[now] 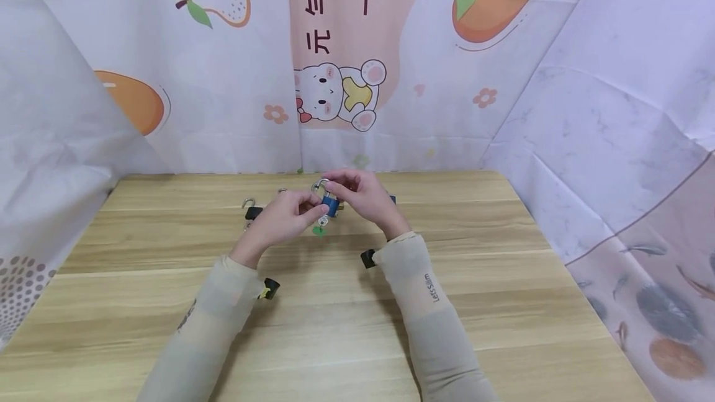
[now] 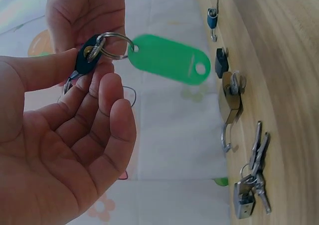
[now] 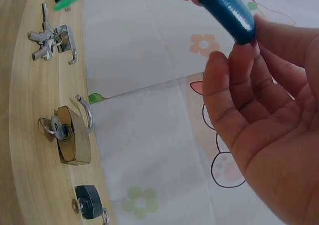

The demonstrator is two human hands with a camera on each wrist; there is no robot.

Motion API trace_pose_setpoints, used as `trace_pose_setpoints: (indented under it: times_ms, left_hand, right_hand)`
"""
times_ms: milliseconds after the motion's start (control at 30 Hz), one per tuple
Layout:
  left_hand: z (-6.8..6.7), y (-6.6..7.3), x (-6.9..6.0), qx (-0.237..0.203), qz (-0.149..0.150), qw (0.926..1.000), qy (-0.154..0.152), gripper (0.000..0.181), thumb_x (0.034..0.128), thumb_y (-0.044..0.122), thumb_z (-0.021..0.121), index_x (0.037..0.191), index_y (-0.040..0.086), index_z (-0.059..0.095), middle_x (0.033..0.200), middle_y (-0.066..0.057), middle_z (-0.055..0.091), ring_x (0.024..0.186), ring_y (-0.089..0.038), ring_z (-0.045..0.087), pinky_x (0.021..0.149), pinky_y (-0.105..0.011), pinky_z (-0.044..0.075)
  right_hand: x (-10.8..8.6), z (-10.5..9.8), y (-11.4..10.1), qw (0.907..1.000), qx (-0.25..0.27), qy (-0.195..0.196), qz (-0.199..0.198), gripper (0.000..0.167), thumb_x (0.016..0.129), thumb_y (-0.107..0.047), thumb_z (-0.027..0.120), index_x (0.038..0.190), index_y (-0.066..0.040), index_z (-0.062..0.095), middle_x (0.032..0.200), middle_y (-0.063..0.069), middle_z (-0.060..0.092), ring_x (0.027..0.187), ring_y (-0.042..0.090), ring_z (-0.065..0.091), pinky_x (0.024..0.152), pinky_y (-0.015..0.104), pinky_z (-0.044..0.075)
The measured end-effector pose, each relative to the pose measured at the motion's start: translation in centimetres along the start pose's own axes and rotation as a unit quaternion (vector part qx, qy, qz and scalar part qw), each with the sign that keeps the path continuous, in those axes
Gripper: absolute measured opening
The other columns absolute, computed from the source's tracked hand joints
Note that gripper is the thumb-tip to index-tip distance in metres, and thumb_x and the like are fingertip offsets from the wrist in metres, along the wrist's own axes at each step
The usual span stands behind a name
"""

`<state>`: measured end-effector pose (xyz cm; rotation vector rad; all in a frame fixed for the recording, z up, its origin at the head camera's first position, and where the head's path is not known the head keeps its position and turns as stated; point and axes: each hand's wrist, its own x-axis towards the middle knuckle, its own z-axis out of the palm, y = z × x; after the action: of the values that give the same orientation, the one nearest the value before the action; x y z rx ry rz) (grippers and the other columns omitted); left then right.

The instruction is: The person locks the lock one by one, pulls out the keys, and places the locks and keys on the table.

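Note:
A blue padlock is held above the table's far part, its metal shackle pointing up and away. My left hand pinches the lock body between thumb and fingers; in the left wrist view its other fingers are loosely curled. My right hand pinches at the shackle end with thumb and fingertips. From the lock's keyhole side hang a metal ring and a green tag, with the key itself mostly hidden. Whether the shackle is latched I cannot tell.
On the wooden table lie black padlocks near my left wrist, by the left sleeve and by the right sleeve. Farther back are a brass padlock, a silver padlock with keys, and another blue padlock.

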<state>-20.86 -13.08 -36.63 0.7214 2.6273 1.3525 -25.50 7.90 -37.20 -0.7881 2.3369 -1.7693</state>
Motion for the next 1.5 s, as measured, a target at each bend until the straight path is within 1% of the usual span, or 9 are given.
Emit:
trace_pose_setpoints:
  times_ms: [133, 300, 533, 733, 900, 1033, 1233, 1367, 1500]
  left_hand:
    - [-0.4, -0.2, 0.0, 0.005, -0.002, 1.0, 0.002, 0.021, 0.1025, 0.027, 0.063, 0.096, 0.009, 0.071, 0.076, -0.002, 0.061, 0.064, -0.018, 0.053, 0.059, -0.031, 0.046]
    - [-0.5, -0.4, 0.1, -0.004, -0.003, 1.0, -0.005, 0.022, 0.1026, 0.027, 0.063, 0.097, 0.007, 0.071, 0.078, -0.004, 0.064, 0.065, -0.019, 0.055, 0.059, -0.031, 0.048]
    - [-0.3, -0.4, 0.1, -0.022, -0.011, 0.9995, -0.02, 0.024, 0.1039, 0.026, 0.06, 0.103, 0.004, 0.07, 0.085, -0.007, 0.067, 0.074, -0.027, 0.061, 0.062, -0.034, 0.051]
    - [-0.1, -0.6, 0.1, -0.034, -0.021, 0.9988, -0.03, 0.025, 0.1044, 0.028, 0.059, 0.099, 0.006, 0.069, 0.084, -0.004, 0.066, 0.076, -0.029, 0.062, 0.059, -0.032, 0.049]
    - [0.2, -1.1, 0.4, -0.038, -0.035, 0.9981, -0.032, 0.028, 0.1031, 0.035, 0.061, 0.096, 0.009, 0.069, 0.076, -0.003, 0.06, 0.058, -0.016, 0.048, 0.049, -0.025, 0.036]
    - [0.0, -1.6, 0.6, -0.047, -0.031, 0.9977, -0.038, 0.029, 0.1029, 0.032, 0.062, 0.09, 0.007, 0.067, 0.065, 0.0, 0.049, 0.052, -0.013, 0.036, 0.046, -0.024, 0.027]
    - [-0.3, -2.2, 0.9, -0.057, -0.034, 0.9963, -0.056, 0.033, 0.1012, 0.031, 0.065, 0.084, 0.003, 0.066, 0.061, 0.002, 0.045, 0.051, -0.012, 0.035, 0.047, -0.024, 0.025]
    - [-0.2, -2.5, 1.1, -0.067, -0.042, 0.9949, -0.063, 0.037, 0.101, 0.033, 0.065, 0.083, 0.001, 0.065, 0.06, 0.001, 0.044, 0.05, -0.012, 0.033, 0.047, -0.024, 0.024]
    - [-0.1, -2.6, 1.3, -0.07, -0.045, 0.9944, -0.064, 0.037, 0.1021, 0.034, 0.063, 0.084, 0.002, 0.067, 0.059, 0.001, 0.043, 0.049, -0.011, 0.032, 0.046, -0.025, 0.023]
  right_hand:
    - [0.0, 0.2, -0.1, 0.9999, 0.008, 0.008, 0.001, 0.028, 0.101, -0.027, 0.066, 0.121, -0.007, 0.072, 0.105, 0.015, 0.072, 0.083, 0.023, 0.063, 0.079, 0.041, 0.058]
    - [0.0, 0.4, -0.2, 0.9998, 0.004, 0.018, -0.002, 0.025, 0.101, -0.024, 0.067, 0.119, -0.007, 0.072, 0.101, 0.008, 0.072, 0.083, 0.022, 0.064, 0.076, 0.034, 0.058]
    - [0.0, 0.7, -0.2, 0.9996, -0.005, 0.023, -0.017, 0.02, 0.101, -0.016, 0.065, 0.116, -0.004, 0.072, 0.1, 0.012, 0.072, 0.082, 0.02, 0.064, 0.079, 0.042, 0.059]
    - [0.1, 0.7, 0.0, 0.9995, -0.01, 0.016, -0.026, 0.02, 0.102, -0.014, 0.064, 0.116, -0.002, 0.071, 0.099, 0.006, 0.071, 0.083, 0.02, 0.065, 0.076, 0.03, 0.058]
    - [0.2, 0.8, 0.0, 0.999, -0.023, 0.008, -0.039, 0.018, 0.102, -0.012, 0.064, 0.114, -0.002, 0.071, 0.102, 0.006, 0.07, 0.082, 0.02, 0.066, 0.073, 0.034, 0.058]
    - [0.3, 0.8, 0.1, 0.9984, -0.031, -0.003, -0.048, 0.016, 0.102, -0.013, 0.064, 0.113, -0.005, 0.072, 0.104, 0.005, 0.069, 0.082, 0.021, 0.063, 0.069, 0.034, 0.055]
    - [0.3, 0.7, 0.4, 0.9986, -0.035, -0.02, -0.034, 0.023, 0.104, -0.019, 0.06, 0.117, -0.002, 0.07, 0.101, 0.01, 0.068, 0.084, 0.028, 0.058, 0.068, 0.029, 0.049]
    - [0.2, 0.7, 0.4, 0.9988, -0.043, -0.022, -0.013, 0.026, 0.105, -0.025, 0.059, 0.117, -0.005, 0.07, 0.1, 0.019, 0.066, 0.082, 0.024, 0.056, 0.068, 0.03, 0.048]
    - [0.2, 0.6, 0.2, 0.9983, -0.058, -0.006, 0.005, 0.023, 0.103, -0.027, 0.063, 0.113, -0.008, 0.072, 0.098, 0.018, 0.068, 0.08, 0.02, 0.056, 0.066, 0.029, 0.047]
